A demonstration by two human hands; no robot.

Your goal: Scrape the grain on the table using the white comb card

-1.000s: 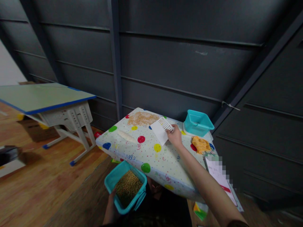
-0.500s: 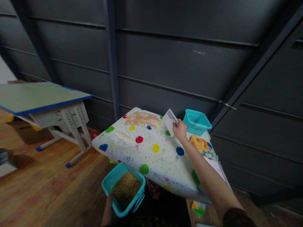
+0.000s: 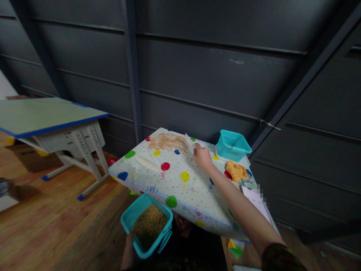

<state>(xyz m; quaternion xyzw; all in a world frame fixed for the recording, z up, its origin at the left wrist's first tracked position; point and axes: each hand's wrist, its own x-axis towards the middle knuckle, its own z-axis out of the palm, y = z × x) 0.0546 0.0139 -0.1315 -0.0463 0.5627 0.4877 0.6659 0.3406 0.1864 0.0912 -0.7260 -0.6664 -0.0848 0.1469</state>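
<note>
My right hand (image 3: 202, 157) reaches over the table, fingers wrapped around a white slotted scoop (image 3: 189, 143). The scoop is tilted at the right edge of a spread of tan granules (image 3: 167, 141); whether it touches them I cannot tell. Down at the table's front edge, my left hand (image 3: 129, 244) grips the left rim of a teal bucket (image 3: 127, 215), thumb inside. Greenish-tan, bean-like grains (image 3: 151, 224) partly fill this bucket. A pale elongated strip (image 3: 147, 163) lies on the tablecloth nearer to me.
The table wears a white cloth with balloon prints (image 3: 184, 195). At its right are a teal basin (image 3: 233, 146), an orange cloth (image 3: 236, 171) and a pale flat device or sheet (image 3: 255, 203). A dark panelled wall (image 3: 197, 75) rises behind; a blue-edged desk (image 3: 50, 116) stands left.
My right hand has moved left with the scoop, which has turned more edge-on and come down toward the granules. The left hand and bucket have stayed in place.
</note>
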